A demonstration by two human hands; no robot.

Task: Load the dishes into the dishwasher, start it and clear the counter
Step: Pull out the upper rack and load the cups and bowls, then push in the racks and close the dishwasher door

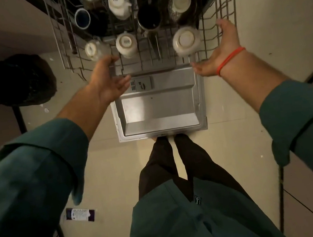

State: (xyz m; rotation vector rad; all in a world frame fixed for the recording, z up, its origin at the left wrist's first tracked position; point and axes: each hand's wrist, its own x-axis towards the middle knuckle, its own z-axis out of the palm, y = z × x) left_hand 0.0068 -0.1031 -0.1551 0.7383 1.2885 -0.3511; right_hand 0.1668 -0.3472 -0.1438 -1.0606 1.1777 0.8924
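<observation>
With cups upside down in the pulled-out rack (225, 12) above the open door (159, 105), the spread left hand (108, 80) and right hand (220, 50) should push evenly, slowly.

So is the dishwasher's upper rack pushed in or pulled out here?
Pulled out: the upper rack, full of upturned cups, extends over the lowered door, both hands at its front edge.

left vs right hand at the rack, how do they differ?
The left hand reaches toward the front rail of the rack, near the middle-left; the right hand is at the rack's right front corner, fingers by the side wires. The right wrist wears a red thread band; the left wrist is bare. Both are open with fingers extended, above the lowered dishwasher door, with green sleeves.
</observation>
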